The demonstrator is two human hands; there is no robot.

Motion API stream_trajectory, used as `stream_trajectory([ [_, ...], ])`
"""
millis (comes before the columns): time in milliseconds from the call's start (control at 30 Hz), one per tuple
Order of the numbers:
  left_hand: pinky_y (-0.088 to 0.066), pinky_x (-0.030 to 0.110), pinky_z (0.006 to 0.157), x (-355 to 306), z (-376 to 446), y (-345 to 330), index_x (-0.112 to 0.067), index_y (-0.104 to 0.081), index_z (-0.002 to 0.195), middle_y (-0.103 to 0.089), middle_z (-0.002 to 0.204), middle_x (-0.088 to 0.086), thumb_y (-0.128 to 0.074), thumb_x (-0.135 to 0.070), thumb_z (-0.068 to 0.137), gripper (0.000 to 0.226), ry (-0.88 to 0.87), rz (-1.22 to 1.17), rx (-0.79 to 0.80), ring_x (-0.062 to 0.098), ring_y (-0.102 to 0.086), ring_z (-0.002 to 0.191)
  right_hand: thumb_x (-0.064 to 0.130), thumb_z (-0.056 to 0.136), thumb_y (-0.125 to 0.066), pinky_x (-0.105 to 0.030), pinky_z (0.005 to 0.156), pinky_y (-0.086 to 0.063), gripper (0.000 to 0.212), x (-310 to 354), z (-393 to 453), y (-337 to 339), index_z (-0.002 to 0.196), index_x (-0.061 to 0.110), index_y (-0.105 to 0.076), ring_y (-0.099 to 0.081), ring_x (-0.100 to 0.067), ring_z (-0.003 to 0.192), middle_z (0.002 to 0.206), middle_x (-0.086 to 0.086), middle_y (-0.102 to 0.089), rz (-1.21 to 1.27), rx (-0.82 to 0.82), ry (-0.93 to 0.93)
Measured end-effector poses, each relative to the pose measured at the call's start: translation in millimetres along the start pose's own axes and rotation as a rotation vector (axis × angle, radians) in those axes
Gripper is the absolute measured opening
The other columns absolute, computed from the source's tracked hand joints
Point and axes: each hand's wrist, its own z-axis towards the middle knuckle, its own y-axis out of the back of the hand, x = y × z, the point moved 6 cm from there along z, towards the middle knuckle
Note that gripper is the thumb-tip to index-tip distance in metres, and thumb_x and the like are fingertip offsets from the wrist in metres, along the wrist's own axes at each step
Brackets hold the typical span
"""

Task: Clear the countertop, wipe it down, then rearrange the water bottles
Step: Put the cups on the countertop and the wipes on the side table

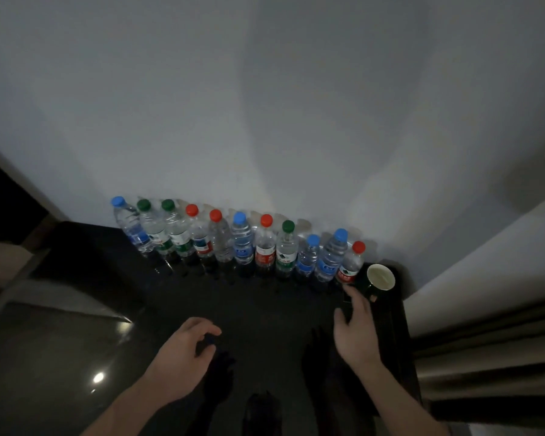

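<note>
Presently, eleven bottles (239, 243) stand upright in one row along the back edge of the tabletop (265, 313), against the wall (265, 105). Caps from left to right: blue, green, green, red, red, blue, red, green, blue, blue, red. All capped; bodies clear, and fill levels cannot be judged in the dim light. Neighbours stand just beside one another, some touching.

Mug (378, 279): dark outside, pale inside, at the back right corner of the tabletop, just beside the last red-capped bottle (350, 262). Nothing is discernible inside it.

Right hand (356, 325): over the right part of the tabletop, fingers extended and slightly spread toward the mug. Fingertips (348, 289) lie at the mug's near side and close to the base of the red-capped bottle; whether they touch either cannot be told. It grips nothing.

Left hand (183, 347): over the front centre of the tabletop, fingers loosely curled downward, holding nothing, well apart from the bottles.

Tabletop is dark and glossy, with a light reflection near its front left.
</note>
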Motion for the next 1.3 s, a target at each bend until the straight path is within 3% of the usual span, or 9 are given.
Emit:
stream_trajectory([
  [167,-0.043,0.016,0.101,47,-43,22,-0.046,-0.06,0.115,-0.043,0.13,-0.03,-0.065,-0.031,0.094,0.026,-0.002,0.099,-0.021,-0.002,-0.056,0.11,0.022,0.103,-0.059,-0.034,0.124,-0.029,0.064,55,-73,-61,0.156,0.045,-0.031,-0.03,-0.008,0.151,0.164,0.017,-0.027,-0.11,0.337,0.04],
  [233,-0.044,0.016,0.097,72,-66,33,-0.051,-0.054,0.115,-0.041,0.132,-0.029,-0.067,-0.035,0.092,0.03,0.015,0.132,-0.034,0.002,-0.058,0.098,0.025,0.103,-0.059,-0.033,0.125,-0.029,0.063,76,-101,-87,0.156,0.046,-0.031,-0.029,-0.008,0.151,0.165,0.018,-0.023,-0.153,0.429,0.076],
  [333,-0.042,0.014,0.096,113,-105,56,-0.055,-0.05,0.115,-0.04,0.134,-0.029,-0.069,-0.039,0.088,0.036,0.034,0.158,-0.064,0.001,-0.055,0.11,0.028,0.104,-0.058,-0.034,0.126,-0.024,0.062,104,-142,-128,0.157,0.044,-0.03,-0.022,-0.01,0.155,0.169,0.017,-0.016,-0.226,0.536,0.114],
  [433,-0.039,0.012,0.092,160,-147,82,-0.05,-0.057,0.123,-0.039,0.137,-0.027,-0.069,-0.042,0.086,0.04,0.054,0.212,-0.089,0.001,-0.054,0.114,0.03,0.104,-0.058,-0.035,0.126,-0.022,0.063,135,-185,-168,0.158,0.043,-0.029,-0.018,-0.012,0.156,0.17,0.016,-0.013,-0.266,0.616,0.138],
  [667,-0.044,0.025,0.106,258,-240,152,-0.043,-0.056,0.134,-0.039,0.145,-0.019,-0.066,-0.046,0.084,0.051,0.087,0.256,-0.118,0.011,-0.049,0.129,0.037,0.103,-0.06,-0.04,0.126,-0.022,0.067,213,-285,-256,0.159,0.044,-0.025,-0.012,-0.015,0.158,0.171,0.016,-0.008,-0.335,0.708,0.229],
  [900,-0.04,0.026,0.113,314,-303,216,-0.038,-0.051,0.143,-0.039,0.152,-0.014,-0.063,-0.045,0.091,0.054,0.114,0.269,-0.192,0.012,-0.043,0.137,0.04,0.103,-0.059,-0.042,0.125,-0.023,0.067,275,-352,-324,0.16,0.044,-0.024,-0.01,-0.013,0.158,0.171,0.017,-0.007,-0.375,0.762,0.327],
  [1300,-0.036,0.028,0.114,418,-325,311,-0.046,-0.047,0.14,-0.031,0.157,-0.017,-0.065,-0.051,0.089,0.054,0.266,0.22,-0.279,0.012,-0.038,0.139,0.04,0.103,-0.057,-0.042,0.127,-0.022,0.069,371,-368,-452,0.162,0.041,-0.021,-0.009,-0.013,0.158,0.171,0.016,-0.006,-0.425,0.96,0.401],
])
